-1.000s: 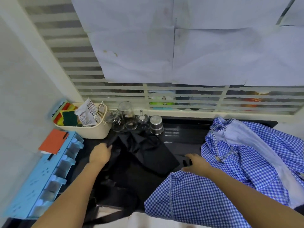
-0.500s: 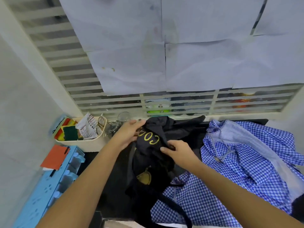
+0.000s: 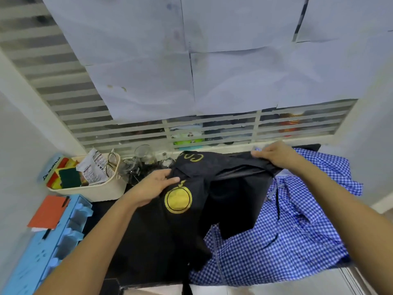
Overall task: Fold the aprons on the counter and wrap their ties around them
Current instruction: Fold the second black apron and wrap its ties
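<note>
A black apron (image 3: 231, 194) with a yellow round emblem and yellow lettering is spread across the dark counter (image 3: 110, 211), partly over a blue-and-white checked apron (image 3: 297, 226). My left hand (image 3: 153, 188) pinches the black apron's left edge beside the emblem. My right hand (image 3: 276, 155) grips its far right edge near the window sill and holds it stretched. A thin black tie hangs down over the checked apron.
A cream basket (image 3: 91, 188) with sponges and packets stands at the back left. Several glass jars (image 3: 136, 167) stand beside it, close to my left hand. A blue tray (image 3: 42, 248) with an orange card lies at the left. A louvred window runs behind.
The black apron was lifted off the counter, then pulled wide. My right hand moved far right and my left hand dropped to the left edge. The emblem now faces up.
</note>
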A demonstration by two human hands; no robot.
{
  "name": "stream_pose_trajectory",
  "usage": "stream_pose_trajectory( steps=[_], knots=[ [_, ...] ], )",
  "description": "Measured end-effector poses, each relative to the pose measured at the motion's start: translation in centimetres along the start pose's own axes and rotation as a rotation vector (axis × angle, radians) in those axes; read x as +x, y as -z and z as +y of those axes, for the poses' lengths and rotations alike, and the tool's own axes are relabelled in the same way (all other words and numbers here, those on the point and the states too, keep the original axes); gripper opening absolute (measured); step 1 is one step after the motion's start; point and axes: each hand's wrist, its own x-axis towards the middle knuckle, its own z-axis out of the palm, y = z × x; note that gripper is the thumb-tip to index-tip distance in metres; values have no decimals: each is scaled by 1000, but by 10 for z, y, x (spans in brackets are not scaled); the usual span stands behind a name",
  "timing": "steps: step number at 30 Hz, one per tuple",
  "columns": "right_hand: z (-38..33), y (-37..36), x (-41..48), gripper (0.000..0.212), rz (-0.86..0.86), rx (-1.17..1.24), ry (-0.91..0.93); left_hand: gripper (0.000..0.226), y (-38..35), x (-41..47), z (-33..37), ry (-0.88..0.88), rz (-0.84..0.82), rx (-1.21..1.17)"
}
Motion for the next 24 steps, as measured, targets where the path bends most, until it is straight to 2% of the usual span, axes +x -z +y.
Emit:
stream_pose_trajectory(
  steps=[3,5,6,7,9,11,12,15,19,20,22,24],
  knots=[
    [5,13,15,58,173,-4,3,21,-13,13,11,61,21,39],
    [3,19,17,43,317,19,3,24,-17,22,17,157,96,-119],
    [1,21,13,36,335,25,31,24,-18,26,20,197,137,-215],
    [-5,20,6,47,311,7,94,20,-20,29,24,232,175,-303],
    [-22,9,-19,84,109,-75,320,17,-26,38,33,287,245,-439],
    [-42,-19,-51,102,-122,-107,504,20,-35,48,45,305,286,-548],
    [-48,-38,-63,105,-163,-96,534,21,-38,52,50,303,285,-598],
    [-63,-80,-74,102,-104,63,429,24,-50,64,67,292,192,-710],
    [-62,-82,-51,90,33,138,305,21,-69,63,90,119,47,-875],
    [-62,-77,-46,84,47,149,276,30,-71,62,95,80,28,-884],
    [-60,-67,-39,70,83,126,244,53,-71,59,102,-1,-49,-800],
    [-56,-56,-31,66,102,171,204,73,-72,55,106,-56,-166,-515]
  ],
)
